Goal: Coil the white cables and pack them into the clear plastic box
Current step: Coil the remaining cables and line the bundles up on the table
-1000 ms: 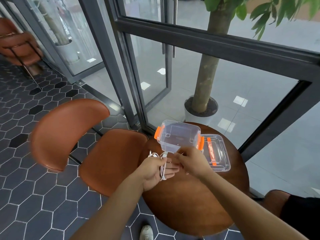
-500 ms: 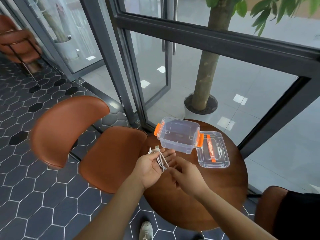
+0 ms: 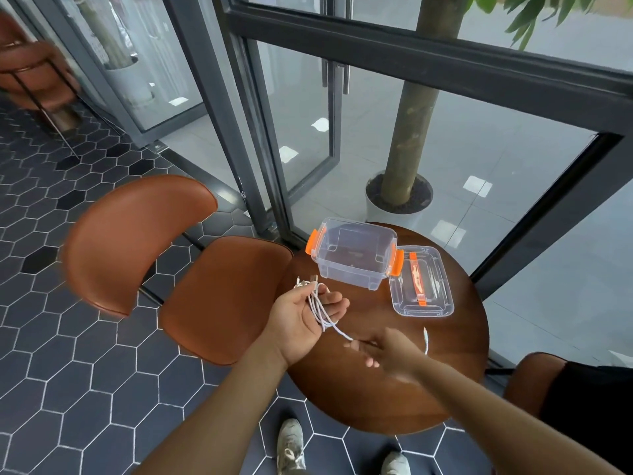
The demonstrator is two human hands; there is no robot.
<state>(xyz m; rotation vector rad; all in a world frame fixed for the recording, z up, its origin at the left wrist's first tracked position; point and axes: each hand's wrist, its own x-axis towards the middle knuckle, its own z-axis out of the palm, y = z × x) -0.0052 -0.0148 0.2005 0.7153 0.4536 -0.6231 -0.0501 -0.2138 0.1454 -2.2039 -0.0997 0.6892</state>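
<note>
Since half a second ago the right hand (image 3: 387,351) has drawn away from the left hand (image 3: 305,315), toward the near side of the table, and a single strand of the white cable (image 3: 320,308) now stretches between the two hands where they were nearly touching before. Loose loops of that cable lie across the left palm, which is turned up with the fingers only half curled around the bundle, and two plug ends stick out past the far edge of the hand. From there the strand runs toward the right hand, whose fingertips pinch it; that hand is blurred, so how tightly it closes cannot be told. Just past the right hand a short piece of white cable with a connector (image 3: 425,339) shows against the wood, though whether it rests on the surface or hangs from the hand is unclear. Both hands hover over the round wooden table (image 3: 359,399). Farther back on it stands the clear plastic box (image 3: 352,257), open, with orange latches at both ends and nothing white inside it. Its lid (image 3: 421,281), with an orange handle, lies flat just to the right of the box, touching it. A brown chair (image 3: 191,269) stands beside the table on the left.
</note>
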